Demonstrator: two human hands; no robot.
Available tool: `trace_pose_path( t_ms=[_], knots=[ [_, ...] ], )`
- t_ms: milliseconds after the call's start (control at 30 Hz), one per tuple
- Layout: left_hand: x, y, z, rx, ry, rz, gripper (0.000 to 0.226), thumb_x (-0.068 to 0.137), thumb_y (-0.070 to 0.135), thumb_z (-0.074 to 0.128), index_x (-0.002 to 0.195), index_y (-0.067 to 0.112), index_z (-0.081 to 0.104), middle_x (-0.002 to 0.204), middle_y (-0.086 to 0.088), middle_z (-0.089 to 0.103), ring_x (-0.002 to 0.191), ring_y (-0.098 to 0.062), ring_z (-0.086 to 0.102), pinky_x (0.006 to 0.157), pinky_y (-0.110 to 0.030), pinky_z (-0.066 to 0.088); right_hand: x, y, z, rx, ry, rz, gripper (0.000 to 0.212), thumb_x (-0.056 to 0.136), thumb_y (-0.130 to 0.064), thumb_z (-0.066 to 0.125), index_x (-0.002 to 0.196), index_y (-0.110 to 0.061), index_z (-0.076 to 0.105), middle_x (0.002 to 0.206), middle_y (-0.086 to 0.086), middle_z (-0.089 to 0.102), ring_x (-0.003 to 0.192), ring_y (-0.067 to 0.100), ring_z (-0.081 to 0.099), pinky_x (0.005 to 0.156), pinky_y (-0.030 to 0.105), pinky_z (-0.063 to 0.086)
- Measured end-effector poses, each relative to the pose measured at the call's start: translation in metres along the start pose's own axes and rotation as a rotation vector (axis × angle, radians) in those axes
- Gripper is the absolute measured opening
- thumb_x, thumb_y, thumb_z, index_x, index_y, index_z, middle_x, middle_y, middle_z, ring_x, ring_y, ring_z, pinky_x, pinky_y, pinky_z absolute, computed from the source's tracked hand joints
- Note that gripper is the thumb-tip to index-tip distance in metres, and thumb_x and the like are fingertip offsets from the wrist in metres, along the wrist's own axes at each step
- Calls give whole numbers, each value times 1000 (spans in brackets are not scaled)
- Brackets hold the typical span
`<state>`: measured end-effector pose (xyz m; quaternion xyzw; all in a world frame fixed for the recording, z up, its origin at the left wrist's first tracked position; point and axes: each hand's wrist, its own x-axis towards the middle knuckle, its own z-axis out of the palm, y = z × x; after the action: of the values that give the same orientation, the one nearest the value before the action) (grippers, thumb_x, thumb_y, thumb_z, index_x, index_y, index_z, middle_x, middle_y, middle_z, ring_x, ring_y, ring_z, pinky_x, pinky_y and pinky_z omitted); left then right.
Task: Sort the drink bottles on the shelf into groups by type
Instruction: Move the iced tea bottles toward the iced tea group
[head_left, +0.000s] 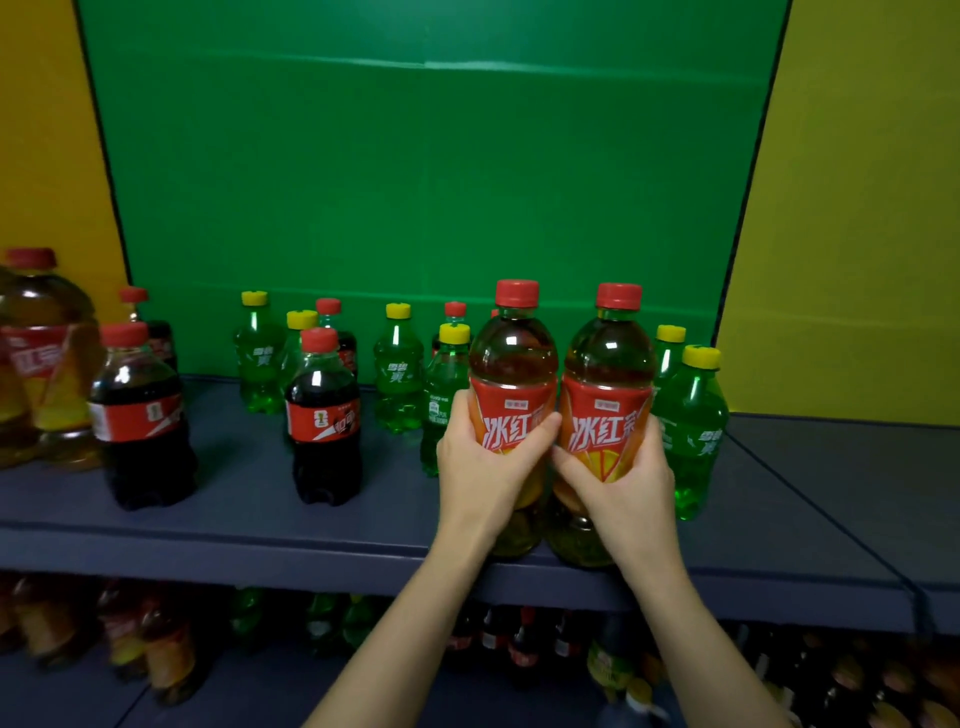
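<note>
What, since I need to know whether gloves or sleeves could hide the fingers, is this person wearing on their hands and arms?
Nothing visible. The left hand and right hand are bare: no gloves, rings or bands. The left forearm and right forearm are bare too, with no sleeve, watch or bracelet showing down to the bottom edge of the picture.

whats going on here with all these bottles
A person is sorting drinks on a dark blue shelf. The left hand grips the left iced tea bottle and the right hand grips the right iced tea bottle, the two upright side by side at the shelf's front edge. Green soda bottles and cola bottles stand mixed behind and to the left, so the sorting is not finished. A large iced tea bottle stands at the far left.
</note>
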<state>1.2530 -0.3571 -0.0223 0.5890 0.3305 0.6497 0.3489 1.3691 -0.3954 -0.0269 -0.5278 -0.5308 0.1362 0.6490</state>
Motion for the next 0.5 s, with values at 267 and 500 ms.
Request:
trace_pose_path(
  t_ms=[267,500],
  knots=[
    [-13,35,-87,-36,132,36,50,56,36,79,101,25,61,87,8,70,82,-5,67,70,-18,53,-25,-36,37,168,-180,0,48,62,-29,79,97,-38,47,92,-13,62,80,-1,62,68,13,46],
    [-29,49,-202,60,361,73,56,51,41,83,102,26,62,88,10,71,84,-10,68,70,-23,54,-50,-65,119,309,-365,8,68,48,-48,79,108,-28,54,95,-8,66,85,7,65,79,29,52]
  ],
)
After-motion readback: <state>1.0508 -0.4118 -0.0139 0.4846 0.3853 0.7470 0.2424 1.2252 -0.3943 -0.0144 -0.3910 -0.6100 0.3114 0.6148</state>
